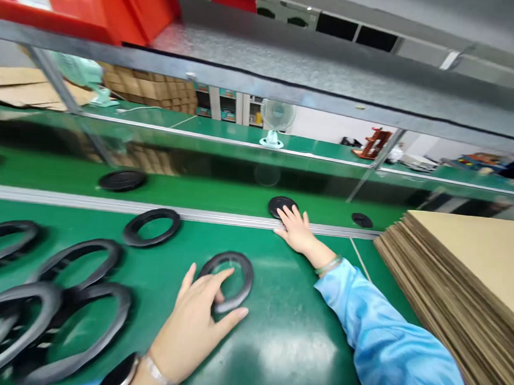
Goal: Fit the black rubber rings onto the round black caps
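Observation:
My left hand (199, 317) is over the near side of a black ring (246, 273) on the green table. Its fingers are apart, with one fingertip showing inside the ring's opening; whether it presses on the ring I cannot tell. Farther off, my right hand (297, 230) reaches across the metal strip, fingers spread. Its fingertips overlap the near edge of a round black disc (280, 204) lying on the green belt-like surface. Another black ring (135, 231) lies left of the first. At the far left, several larger black rings (121, 318) overlap in a blurred heap.
A tall stack of cardboard sheets (467, 234) stands at the right. More black discs (122, 180) lie along the far green strip. Above runs a metal shelf (291, 61) with a red bin (133, 10), held by slanting posts. A small fan (278, 117) stands behind.

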A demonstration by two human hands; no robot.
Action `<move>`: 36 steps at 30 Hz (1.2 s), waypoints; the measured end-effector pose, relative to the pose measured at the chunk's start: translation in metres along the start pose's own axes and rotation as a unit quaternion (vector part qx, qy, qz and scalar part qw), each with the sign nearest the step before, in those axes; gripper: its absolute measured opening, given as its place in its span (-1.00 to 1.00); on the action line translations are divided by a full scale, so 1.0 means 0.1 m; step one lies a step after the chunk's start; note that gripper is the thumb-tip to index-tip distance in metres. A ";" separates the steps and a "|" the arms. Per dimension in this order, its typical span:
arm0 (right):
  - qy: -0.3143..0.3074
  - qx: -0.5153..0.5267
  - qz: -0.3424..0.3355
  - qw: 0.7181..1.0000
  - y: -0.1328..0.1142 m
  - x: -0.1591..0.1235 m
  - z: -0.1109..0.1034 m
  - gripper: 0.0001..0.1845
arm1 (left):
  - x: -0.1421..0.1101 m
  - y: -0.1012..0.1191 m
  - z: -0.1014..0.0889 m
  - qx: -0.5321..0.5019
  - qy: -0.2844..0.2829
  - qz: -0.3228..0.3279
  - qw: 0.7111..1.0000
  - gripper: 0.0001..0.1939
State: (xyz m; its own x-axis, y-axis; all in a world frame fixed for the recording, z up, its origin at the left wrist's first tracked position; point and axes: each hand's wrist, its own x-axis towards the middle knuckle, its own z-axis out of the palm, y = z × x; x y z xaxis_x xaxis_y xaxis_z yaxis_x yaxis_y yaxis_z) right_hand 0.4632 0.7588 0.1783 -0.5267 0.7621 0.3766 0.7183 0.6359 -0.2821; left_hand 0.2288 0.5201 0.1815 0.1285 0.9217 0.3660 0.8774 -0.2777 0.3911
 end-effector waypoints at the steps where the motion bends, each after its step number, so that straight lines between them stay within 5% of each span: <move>1: -0.031 -0.026 0.001 0.999 0.04 0.01 0.03 -0.34 | -0.01 0.04 0.00 0.011 0.003 0.025 1.000 -0.36; 4: -0.033 -0.060 0.011 0.998 0.11 0.06 0.07 -0.34 | -0.04 0.09 0.03 0.061 0.040 0.079 0.994 -0.40; 7: 0.030 -0.102 0.089 0.990 0.29 0.11 -0.07 -0.53 | -0.07 0.01 0.09 0.057 0.060 0.075 0.994 -0.62; 11: 0.140 -0.149 0.264 0.943 0.92 -0.05 -0.48 -0.56 | -0.08 -0.06 0.06 -0.179 -0.015 -0.054 0.982 -0.70; 13: 0.160 -0.152 0.347 0.911 1.31 -0.22 -0.66 -0.58 | -0.07 -0.02 -0.01 -0.378 -0.073 -0.163 0.909 -0.59; 16: 0.155 -0.132 0.429 0.880 1.73 -0.44 -0.78 -0.76 | -0.01 0.09 -0.07 -0.577 -0.144 -0.268 0.758 -0.47; 17: 0.153 -0.123 0.438 0.877 1.80 -0.47 -0.79 -0.82 | 0.00 0.12 -0.07 -0.597 -0.159 -0.279 0.735 -0.45; 19: 0.148 -0.100 0.430 0.885 1.87 -0.47 -0.75 -0.88 | 0.03 0.14 -0.06 -0.586 -0.177 -0.282 0.738 -0.44; 22: 0.133 -0.050 0.398 0.906 1.82 -0.36 -0.65 -0.86 | 0.03 0.12 -0.07 -0.566 -0.215 -0.265 0.751 -0.49; 26: 0.139 -0.020 0.397 0.907 1.72 -0.30 -0.61 -0.82 | 0.02 0.10 -0.14 -0.619 -0.257 -0.277 0.689 -0.51; 28: 0.153 -0.013 0.389 0.908 1.68 -0.32 -0.65 -0.87 | 0.02 0.08 -0.14 -0.623 -0.245 -0.292 0.683 -0.53; 32: 0.215 -0.003 0.341 0.915 1.40 -0.28 -0.70 -0.90 | 0.03 0.03 -0.01 -0.602 -0.157 -0.307 0.720 -0.42; 36: 0.249 0.055 0.230 0.939 0.56 -0.17 -0.55 -0.89 | 0.04 -0.01 0.08 -0.529 -0.081 -0.302 0.789 -0.40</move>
State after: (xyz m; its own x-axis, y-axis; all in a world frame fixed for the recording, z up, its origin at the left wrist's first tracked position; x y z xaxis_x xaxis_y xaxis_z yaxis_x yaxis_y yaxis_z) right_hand 0.5370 0.7746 0.2042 0.1251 0.8245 0.5519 0.7523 0.2839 -0.5946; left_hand 0.2317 0.5260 0.1761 -0.0337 0.9712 -0.2359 -0.0639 0.2335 0.9703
